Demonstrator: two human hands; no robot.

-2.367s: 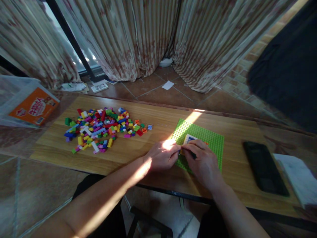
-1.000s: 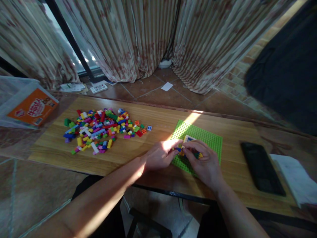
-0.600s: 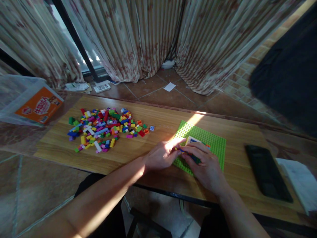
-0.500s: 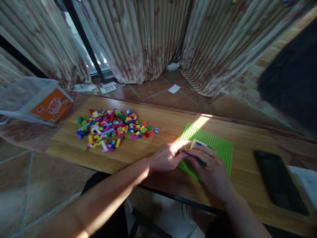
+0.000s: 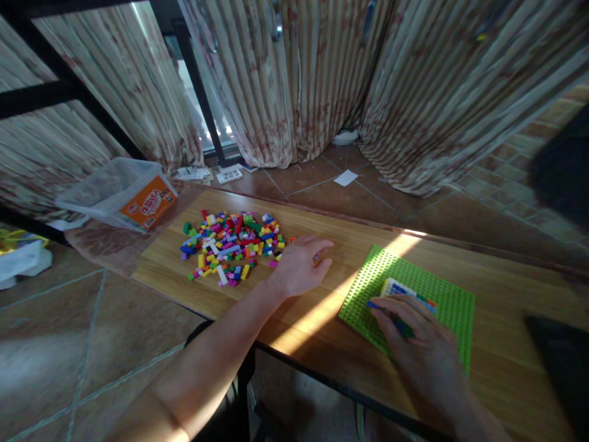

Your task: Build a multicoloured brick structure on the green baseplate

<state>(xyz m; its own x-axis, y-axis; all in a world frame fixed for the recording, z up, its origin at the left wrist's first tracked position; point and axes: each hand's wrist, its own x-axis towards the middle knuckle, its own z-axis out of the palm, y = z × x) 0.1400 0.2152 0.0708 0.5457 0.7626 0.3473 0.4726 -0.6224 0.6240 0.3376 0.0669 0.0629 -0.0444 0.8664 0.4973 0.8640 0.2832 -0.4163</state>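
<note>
Leftward the left hand [image 5: 301, 265] has swung, open beside the brick pile [image 5: 230, 244] toward the worktop's [image 5: 352, 240] left end; the right hand [image 5: 421, 344] pinches a blue brick [image 5: 372, 304] over the green baseplate [image 5: 453, 313]. Past the far left corner stands a clear tub [image 5: 150, 202], contents hard to make out.

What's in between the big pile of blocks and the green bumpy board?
In the head view, the left hand is between the pile of blocks and the green board. The wooden table shows there too, crossed by sunlight.
</note>
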